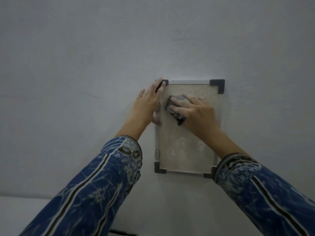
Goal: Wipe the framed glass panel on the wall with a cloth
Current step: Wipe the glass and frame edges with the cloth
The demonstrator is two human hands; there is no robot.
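Observation:
A framed glass panel [185, 147] hangs on the wall, upright, with a thin metal rim and dark corner pieces. Its glass looks dull and smudged toward the bottom. My right hand [196, 111] presses a grey and dark cloth [172, 103] flat against the upper part of the glass. Most of the cloth is hidden under my fingers. My left hand [148, 104] lies flat on the panel's upper left edge, fingers over the top left corner piece and thumb on the left rim.
The pale painted wall [85, 65] surrounds the panel on all sides. A lighter band or ledge [20, 210] shows at the lower left. Both forearms wear blue patterned sleeves.

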